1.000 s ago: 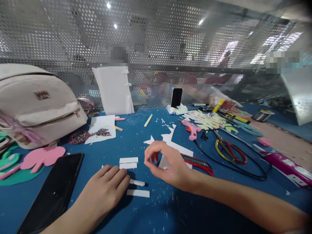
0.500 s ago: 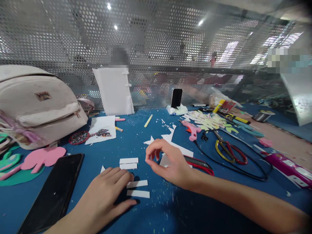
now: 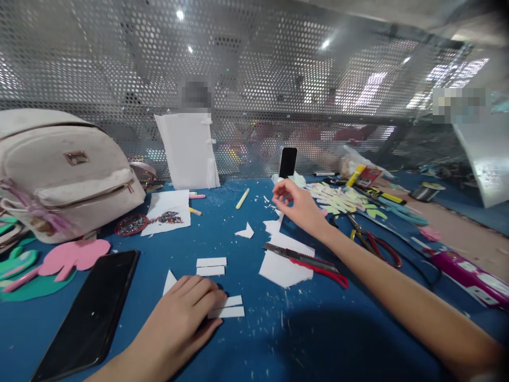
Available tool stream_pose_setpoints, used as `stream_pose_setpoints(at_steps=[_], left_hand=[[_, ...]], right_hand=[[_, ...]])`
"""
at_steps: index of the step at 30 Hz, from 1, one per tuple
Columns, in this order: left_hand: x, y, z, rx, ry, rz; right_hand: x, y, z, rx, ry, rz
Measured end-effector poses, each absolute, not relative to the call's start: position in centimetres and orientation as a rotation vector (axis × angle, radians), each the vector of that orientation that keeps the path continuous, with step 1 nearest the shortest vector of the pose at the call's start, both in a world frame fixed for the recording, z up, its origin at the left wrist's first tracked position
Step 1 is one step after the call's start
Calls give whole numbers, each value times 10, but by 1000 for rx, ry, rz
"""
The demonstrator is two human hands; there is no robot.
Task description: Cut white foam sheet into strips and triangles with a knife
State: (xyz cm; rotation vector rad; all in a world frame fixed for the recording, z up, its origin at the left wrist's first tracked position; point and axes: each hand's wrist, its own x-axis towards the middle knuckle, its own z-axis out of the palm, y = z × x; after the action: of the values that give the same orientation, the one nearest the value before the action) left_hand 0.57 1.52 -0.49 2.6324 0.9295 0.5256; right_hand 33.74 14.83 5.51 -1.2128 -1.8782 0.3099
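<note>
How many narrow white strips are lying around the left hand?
4. Beyond the left hand, one strip lies just past another; beside the hand, a third, partly covered, lies just past a fourth. More could be hidden underneath.

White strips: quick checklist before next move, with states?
1. Far pair of strips in full view: ok.
2. Near pair of strips uncovered: not ok, left hand covers part.
3. Right hand free of small pieces: cannot tell, fingertips are curled together.
4. Cutter off the cut paper: not ok, it lies across it.
5. Cutter blade retracted: cannot tell.
6. Blue table free of scraps: not ok, white bits scattered.
</note>
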Motion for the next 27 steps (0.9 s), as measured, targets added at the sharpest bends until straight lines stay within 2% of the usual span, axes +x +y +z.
stream_pose_setpoints(at_steps=[5, 10, 19, 27], left_hand=[[6, 15, -7, 2624, 927, 557], [6, 14, -9, 2631, 906, 573], [5, 16, -6, 2682, 876, 591], [5, 16, -5, 2692, 913, 570]], right_hand=[[391, 188, 20, -1395, -1773, 388], [405, 198, 0, -1413, -1763, 453], [394, 193, 13, -1342, -1775, 427], [348, 156, 51, -1223, -1691, 514]])
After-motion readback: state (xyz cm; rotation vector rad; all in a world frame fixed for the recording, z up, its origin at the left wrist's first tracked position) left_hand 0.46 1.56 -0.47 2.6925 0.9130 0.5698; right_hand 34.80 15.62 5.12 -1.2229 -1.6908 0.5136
